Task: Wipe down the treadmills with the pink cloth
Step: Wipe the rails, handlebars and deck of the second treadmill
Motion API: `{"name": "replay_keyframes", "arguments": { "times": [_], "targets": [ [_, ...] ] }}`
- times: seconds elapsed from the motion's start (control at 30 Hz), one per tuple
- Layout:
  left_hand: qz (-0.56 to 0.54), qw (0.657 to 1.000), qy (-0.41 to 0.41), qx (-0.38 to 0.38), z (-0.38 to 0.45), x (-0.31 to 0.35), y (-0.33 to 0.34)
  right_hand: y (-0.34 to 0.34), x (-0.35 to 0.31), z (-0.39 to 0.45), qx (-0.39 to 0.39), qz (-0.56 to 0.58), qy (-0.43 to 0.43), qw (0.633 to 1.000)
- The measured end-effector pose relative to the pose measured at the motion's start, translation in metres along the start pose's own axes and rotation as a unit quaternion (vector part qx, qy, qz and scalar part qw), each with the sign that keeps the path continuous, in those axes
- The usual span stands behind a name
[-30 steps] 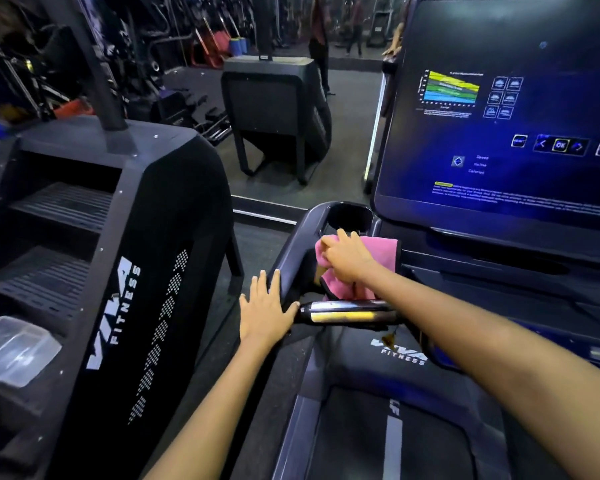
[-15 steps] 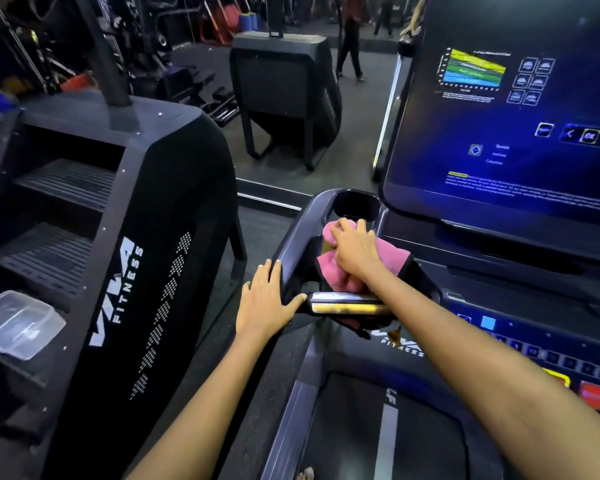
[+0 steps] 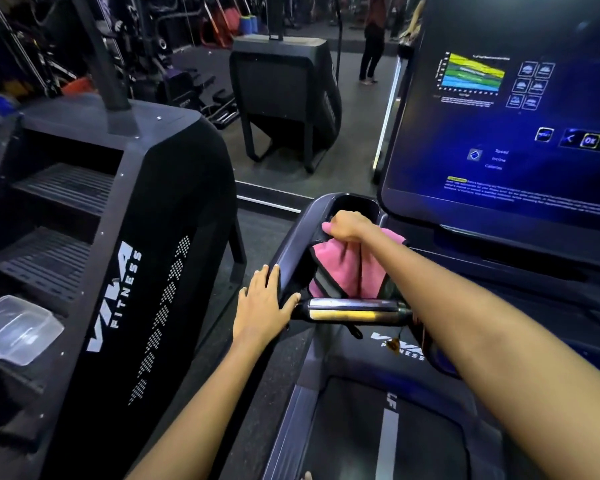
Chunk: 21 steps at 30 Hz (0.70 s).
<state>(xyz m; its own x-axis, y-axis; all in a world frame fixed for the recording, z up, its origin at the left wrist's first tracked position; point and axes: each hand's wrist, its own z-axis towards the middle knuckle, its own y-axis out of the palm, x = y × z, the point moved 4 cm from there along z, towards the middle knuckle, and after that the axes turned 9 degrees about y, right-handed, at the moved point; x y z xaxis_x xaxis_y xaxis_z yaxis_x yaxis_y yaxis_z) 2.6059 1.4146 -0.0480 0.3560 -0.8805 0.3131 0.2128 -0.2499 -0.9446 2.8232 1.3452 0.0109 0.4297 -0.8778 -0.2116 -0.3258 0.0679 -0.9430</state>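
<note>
I stand on a black treadmill (image 3: 378, 427) with a lit blue console screen (image 3: 520, 133). My right hand (image 3: 349, 226) grips the pink cloth (image 3: 336, 268) at the rim of the left cup holder (image 3: 355, 204); the cloth hangs down behind the metal grip bar (image 3: 357, 310). My left hand (image 3: 262, 303) rests flat with straight fingers on the outer side of the left handrail (image 3: 291, 247), thumb near the bar's end.
A black stair climber (image 3: 125, 271) stands close on the left, with a clear plastic container (image 3: 16, 329) on its lower ledge. A mirror ahead reflects gym equipment and a standing person (image 3: 373, 39). A narrow floor strip (image 3: 222, 341) separates the machines.
My right hand has slid forward from the handrail's inner surface up to the cup holder rim and bunched the cloth, which now hangs below it. The left hand has stayed put.
</note>
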Motion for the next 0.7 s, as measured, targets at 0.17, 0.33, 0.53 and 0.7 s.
{"name": "replay_keyframes", "arguments": {
  "times": [0.17,0.33,0.53,0.7],
  "targets": [
    [-0.003,1.000,0.001,-0.003,0.000,0.003,0.000,-0.013,0.016,-0.011,0.010,-0.141,0.003,0.990],
    [-0.004,1.000,0.001,-0.006,-0.001,0.004,0.001,0.001,-0.002,-0.015,0.051,-0.104,-0.015,0.993],
    [-0.013,1.000,0.006,0.005,0.002,0.002,0.001,-0.009,-0.003,-0.002,0.128,0.174,0.020,0.976],
    [-0.007,1.000,0.007,0.016,0.005,0.001,0.000,-0.007,0.003,0.003,0.162,0.149,0.042,0.975]
  ]
}}
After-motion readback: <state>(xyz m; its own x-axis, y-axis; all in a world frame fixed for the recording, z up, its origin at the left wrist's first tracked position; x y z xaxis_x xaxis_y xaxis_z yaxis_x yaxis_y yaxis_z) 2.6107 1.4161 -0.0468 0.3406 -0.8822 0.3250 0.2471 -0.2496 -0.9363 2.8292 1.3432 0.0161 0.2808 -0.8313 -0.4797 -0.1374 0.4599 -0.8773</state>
